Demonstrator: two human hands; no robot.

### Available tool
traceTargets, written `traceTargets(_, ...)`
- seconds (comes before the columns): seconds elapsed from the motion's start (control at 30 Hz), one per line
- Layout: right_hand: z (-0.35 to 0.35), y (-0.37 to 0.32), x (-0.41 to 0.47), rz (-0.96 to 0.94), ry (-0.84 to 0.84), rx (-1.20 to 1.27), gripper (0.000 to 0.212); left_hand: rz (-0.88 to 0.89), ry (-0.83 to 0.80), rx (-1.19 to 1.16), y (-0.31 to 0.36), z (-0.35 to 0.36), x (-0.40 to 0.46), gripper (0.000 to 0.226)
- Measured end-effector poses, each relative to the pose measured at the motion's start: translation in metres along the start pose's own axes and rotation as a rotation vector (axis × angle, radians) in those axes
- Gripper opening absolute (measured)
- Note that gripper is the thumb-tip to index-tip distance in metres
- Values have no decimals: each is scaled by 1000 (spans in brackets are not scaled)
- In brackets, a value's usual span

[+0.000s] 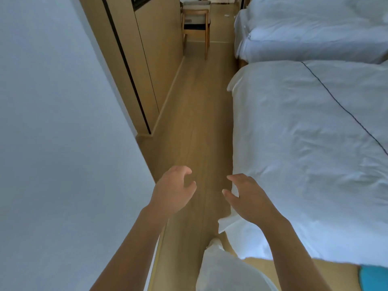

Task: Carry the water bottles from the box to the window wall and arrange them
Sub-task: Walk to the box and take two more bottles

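No water bottle and no box show in the head view. My left hand (pixel 173 189) is held out in front of me over the wooden floor, fingers curled but apart, holding nothing. My right hand (pixel 247 196) is level with it, just at the near bed's corner, fingers spread and empty. Both forearms reach forward from the bottom of the frame. A white-clad leg shows below between them.
A narrow wooden-floor aisle (pixel 199 122) runs ahead between a white wall (pixel 52 122) with wooden panelling (pixel 147 59) on the left and two white beds (pixel 304 133) on the right. A wooden chair (pixel 196 24) stands at the far end. A blue item (pixel 373 278) lies at bottom right.
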State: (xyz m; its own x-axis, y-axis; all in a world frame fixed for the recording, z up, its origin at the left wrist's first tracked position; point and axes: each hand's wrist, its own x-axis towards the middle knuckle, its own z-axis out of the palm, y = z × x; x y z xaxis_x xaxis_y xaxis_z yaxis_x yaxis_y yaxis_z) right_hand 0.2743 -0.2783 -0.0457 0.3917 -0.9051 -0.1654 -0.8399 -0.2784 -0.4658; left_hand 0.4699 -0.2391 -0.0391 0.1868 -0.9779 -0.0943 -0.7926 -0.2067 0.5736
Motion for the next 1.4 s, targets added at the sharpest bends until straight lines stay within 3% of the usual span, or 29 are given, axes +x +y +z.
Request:
traceTargets(0.23,-54,22,146,-41,-32,-29,51,-49,12,-6,17,-12,136,39)
traceTargets(0.6,-69,29,343,-61,-121,-66,51,-115,12,-46,0,-28,335,39)
traceTargets(1.03,-120,-8,619,-37,-97,-55,47,-78,-55,13,-29,-103,616,40)
traceTargets(1.4,-166,26,824,-43,-74,-49,49,-86,-86,25,-24,-106,836,40)
